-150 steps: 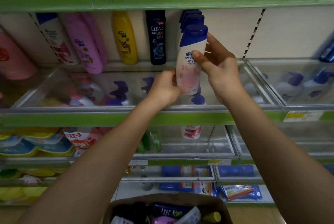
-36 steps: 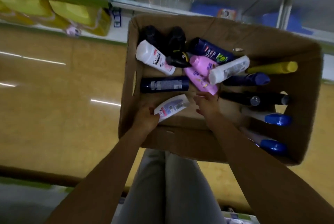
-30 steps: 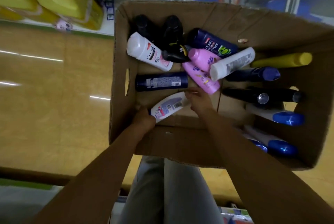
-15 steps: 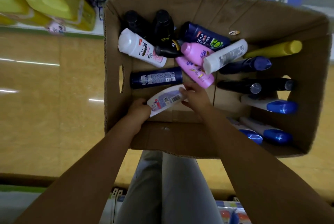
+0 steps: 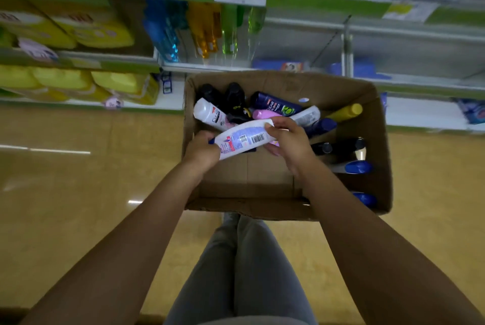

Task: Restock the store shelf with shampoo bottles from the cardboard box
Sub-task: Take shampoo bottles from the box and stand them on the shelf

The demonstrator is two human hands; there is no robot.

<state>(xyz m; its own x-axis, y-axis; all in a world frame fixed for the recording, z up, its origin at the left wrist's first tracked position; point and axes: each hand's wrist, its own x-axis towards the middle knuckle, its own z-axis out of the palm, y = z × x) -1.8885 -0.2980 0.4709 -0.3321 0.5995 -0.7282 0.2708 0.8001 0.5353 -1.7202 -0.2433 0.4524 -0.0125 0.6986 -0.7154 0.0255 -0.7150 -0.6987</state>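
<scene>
A white shampoo bottle (image 5: 242,138) with a barcode label lies slanted above the open cardboard box (image 5: 378,162). My left hand (image 5: 202,152) grips its lower, blue-capped end. My right hand (image 5: 290,142) holds its upper end with thumb and fingers curled round it. Below the bottle, the box holds several other bottles: a white Clear bottle (image 5: 208,113), black ones, a dark blue Clear bottle (image 5: 275,106), a pink one, a yellow one (image 5: 345,112) and blue-capped white ones (image 5: 354,167).
The box stands on a tan floor (image 5: 78,193) in front of low store shelves (image 5: 315,1). Yellow packs (image 5: 78,28) fill the left shelves; clear blue, amber and green bottles (image 5: 204,30) stand behind the box. My legs (image 5: 236,272) are below.
Both hands have lifted the white bottle up out of the box bottom, and my right hand has closed round its upper end. The view has tilted up toward the shelves.
</scene>
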